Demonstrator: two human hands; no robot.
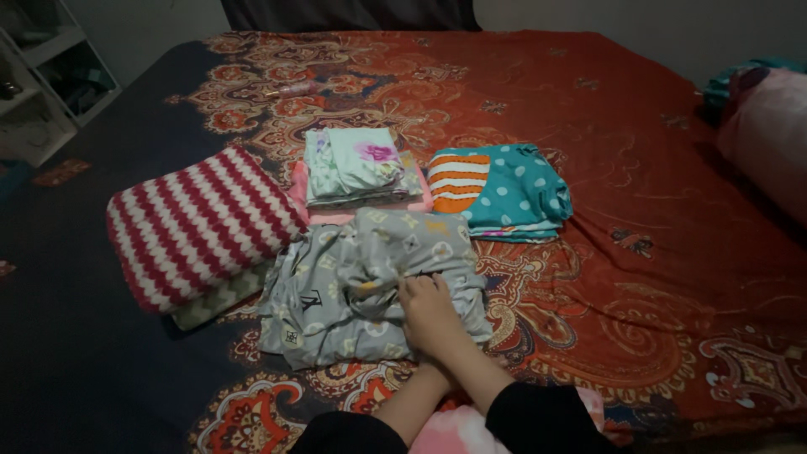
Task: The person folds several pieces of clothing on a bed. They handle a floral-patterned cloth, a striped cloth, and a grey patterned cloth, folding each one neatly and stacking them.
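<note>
Grey cloth [370, 286], printed with pale emblems, folded into a rough square and bunched at its middle, lying on the bed [656, 252] just below centre of the view. Resting on it, at its 5 o'clock corner: right hand [430, 313], palm down, fingers bent and pressing into the bunched fold, not closed around anything. Left hand mostly hidden beneath the right, only the forearm showing at 7 o'clock of it; whether open or closed, cannot tell. Both forearms crossing at the wrists, coming out of black sleeves [538, 419] at the bottom edge. Between the sleeves, a bit of pink fabric [454, 435].

Touching the grey cloth at 10 o'clock: red and white zigzag blanket [197, 223], folded thick, sitting on a paler folded piece. At 12 o'clock, just beside: floral stack [357, 166], pale green with a pink flower, on top of a pink layer. At 2 o'clock, near but apart: teal dotted stack [504, 192], with orange and white stripes on its left half.

Under all of it, red bedspread with ornate paisley pattern and dark blue border along the left. Far at 11 o'clock, a small pinkish bottle [294, 88] lying on its side. At 10 o'clock beyond the bed, white shelves [50, 84]. At 3 o'clock by the edge, pink pillow [769, 134].
</note>
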